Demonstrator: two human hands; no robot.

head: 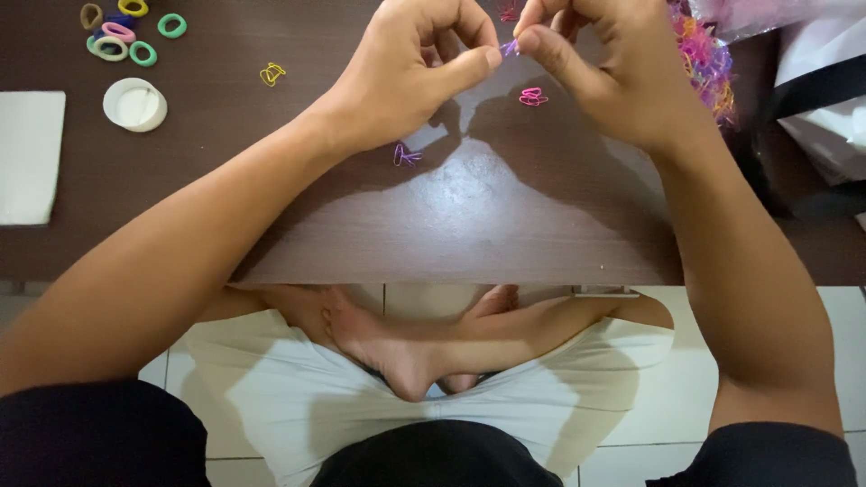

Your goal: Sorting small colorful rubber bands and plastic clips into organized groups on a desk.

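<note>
Both hands pinch one tiny purple band.
My left hand [410, 68] and right hand [600, 63] grip the purple band [510, 47]; I judge overstretching could snap or fling it.

My left hand [410, 77] and right hand [604, 68] meet fingertip to fingertip, thumbs and forefingers pinched, forearms angled inward.

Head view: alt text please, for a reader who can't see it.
Both hands, the left hand and the right hand, pinch a tiny purple rubber band between their fingertips above a dark brown table. Loose small bands lie nearby, pink, purple and yellow, with thicker hair ties and a round white container at upper left.
</note>
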